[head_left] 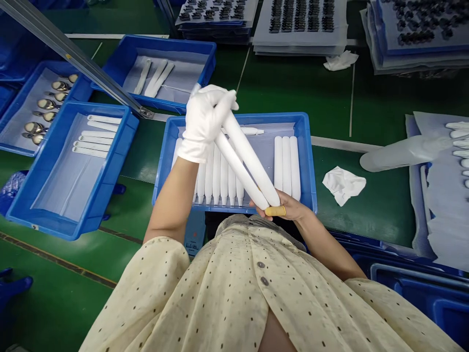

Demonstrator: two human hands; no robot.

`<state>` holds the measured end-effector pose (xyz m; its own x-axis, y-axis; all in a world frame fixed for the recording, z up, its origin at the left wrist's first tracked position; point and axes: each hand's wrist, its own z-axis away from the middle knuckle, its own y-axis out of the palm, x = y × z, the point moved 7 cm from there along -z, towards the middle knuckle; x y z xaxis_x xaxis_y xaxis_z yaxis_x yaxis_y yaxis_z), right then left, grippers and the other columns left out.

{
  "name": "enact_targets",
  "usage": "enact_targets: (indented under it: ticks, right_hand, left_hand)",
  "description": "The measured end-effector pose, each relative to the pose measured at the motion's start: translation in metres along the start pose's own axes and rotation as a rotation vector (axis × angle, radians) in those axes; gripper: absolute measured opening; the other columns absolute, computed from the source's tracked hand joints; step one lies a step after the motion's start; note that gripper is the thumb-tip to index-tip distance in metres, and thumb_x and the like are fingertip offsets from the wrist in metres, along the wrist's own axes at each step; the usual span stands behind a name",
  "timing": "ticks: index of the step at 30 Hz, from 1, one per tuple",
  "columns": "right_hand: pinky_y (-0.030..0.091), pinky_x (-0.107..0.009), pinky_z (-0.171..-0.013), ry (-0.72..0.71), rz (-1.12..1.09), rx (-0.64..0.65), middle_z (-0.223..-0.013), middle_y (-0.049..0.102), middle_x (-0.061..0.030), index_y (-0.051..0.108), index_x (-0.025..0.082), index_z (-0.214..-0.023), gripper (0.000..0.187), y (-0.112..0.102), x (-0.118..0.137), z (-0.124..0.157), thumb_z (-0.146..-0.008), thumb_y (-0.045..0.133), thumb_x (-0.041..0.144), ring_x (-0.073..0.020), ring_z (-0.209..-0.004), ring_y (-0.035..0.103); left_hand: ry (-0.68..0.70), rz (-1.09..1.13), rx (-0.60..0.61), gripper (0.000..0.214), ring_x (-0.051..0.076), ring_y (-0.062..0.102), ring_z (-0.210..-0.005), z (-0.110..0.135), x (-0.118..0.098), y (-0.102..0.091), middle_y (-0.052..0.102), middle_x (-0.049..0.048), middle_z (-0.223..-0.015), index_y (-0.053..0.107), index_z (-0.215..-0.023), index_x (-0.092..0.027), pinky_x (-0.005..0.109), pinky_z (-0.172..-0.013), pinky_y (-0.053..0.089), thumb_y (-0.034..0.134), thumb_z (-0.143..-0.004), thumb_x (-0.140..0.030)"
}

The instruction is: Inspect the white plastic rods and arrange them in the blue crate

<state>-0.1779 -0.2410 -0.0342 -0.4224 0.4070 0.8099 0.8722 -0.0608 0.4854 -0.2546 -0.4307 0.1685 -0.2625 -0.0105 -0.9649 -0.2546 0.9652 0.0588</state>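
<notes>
The middle is bright — the upper-left corner dim, edges stretched.

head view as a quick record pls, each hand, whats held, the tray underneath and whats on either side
left hand: white-gloved, gripping the upper ends
right hand: ungloved, yellow cover on one digit, holding the lower ends
held: two white tubes, slanted
tray underneath: blue tray, with a row of tubes leftward and three tubes at right
left side: another blue tray with slim white pieces
right side: crumpled white cloth or tissue
</notes>
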Motion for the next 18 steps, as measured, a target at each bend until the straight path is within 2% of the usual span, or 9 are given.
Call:
enact_targets:
  ticks: [2,5,7,10,13,15,18]
  right_hand:
    - [0.050,-0.020,-0.057,-0.011,-0.025,-0.002,-0.107,0.070,-0.0111,0.065,0.014,-0.130,0.042,0.001,-0.005,0.000,-0.093,0.080,0.028,-0.0096,-0.074,0.061]
    - [0.050,-0.020,-0.059,-0.020,-0.051,-0.070,-0.099,0.071,-0.0096,0.069,0.012,-0.126,0.043,-0.004,-0.012,-0.004,-0.090,0.083,0.031,-0.0099,-0.074,0.061]
    - [0.050,-0.019,-0.060,-0.027,-0.069,-0.125,-0.094,0.071,-0.0077,0.071,0.013,-0.122,0.041,-0.008,-0.015,-0.008,-0.088,0.085,0.032,-0.0099,-0.075,0.061]
    - [0.055,-0.022,-0.067,0.002,-0.032,-0.191,-0.093,0.072,-0.0077,0.074,0.013,-0.112,0.040,-0.015,-0.021,-0.010,-0.085,0.089,0.038,-0.0112,-0.077,0.065]
    - [0.062,-0.034,-0.088,0.011,0.082,-0.356,-0.106,0.075,-0.0097,0.071,0.016,-0.119,0.054,-0.031,-0.023,-0.007,-0.078,0.093,0.045,-0.0169,-0.091,0.071]
    - [0.059,-0.042,-0.101,-0.048,0.181,-0.501,-0.118,0.074,-0.0103,0.065,0.020,-0.127,0.067,-0.041,-0.013,-0.006,-0.074,0.095,0.049,-0.0214,-0.105,0.071]
    - [0.055,-0.044,-0.110,-0.217,0.274,-0.656,-0.133,0.067,-0.0123,0.056,0.025,-0.136,0.084,-0.043,0.013,-0.010,-0.069,0.095,0.057,-0.0260,-0.121,0.066]
  left_hand:
    - [0.086,0.087,0.068,0.024,0.034,0.053,-0.146,0.001,-0.002,0.005,0.077,0.0024,-0.115,0.077,-0.116,-0.033,0.059,-0.133,0.035,0.072,-0.093,-0.037]
    - [0.122,0.374,0.167,0.033,0.029,0.059,-0.142,0.027,0.014,0.028,0.073,-0.0009,-0.134,0.070,-0.127,-0.025,0.051,-0.127,0.046,0.068,-0.100,-0.044]
    - [0.051,0.412,0.245,0.044,0.030,0.054,-0.148,0.052,0.035,0.049,0.067,0.0031,-0.146,0.069,-0.133,-0.023,0.047,-0.125,0.048,0.075,-0.096,-0.047]
    - [-0.153,0.323,0.351,0.063,0.038,0.064,-0.137,0.089,0.070,0.073,0.067,0.0137,-0.147,0.066,-0.143,-0.020,0.051,-0.118,0.054,0.085,-0.087,-0.040]
    - [-0.319,0.295,0.330,0.066,0.042,0.069,-0.128,0.111,0.090,0.074,0.071,0.0187,-0.140,0.070,-0.140,-0.016,0.055,-0.108,0.060,0.087,-0.084,-0.045]
    - [-0.335,0.310,0.270,0.062,0.041,0.070,-0.126,0.115,0.093,0.069,0.074,0.0183,-0.133,0.076,-0.131,-0.015,0.052,-0.105,0.061,0.089,-0.081,-0.048]
    - [-0.325,0.273,0.238,0.054,0.038,0.074,-0.118,0.115,0.095,0.065,0.078,0.0149,-0.123,0.081,-0.120,-0.017,0.044,-0.095,0.064,0.091,-0.078,-0.050]
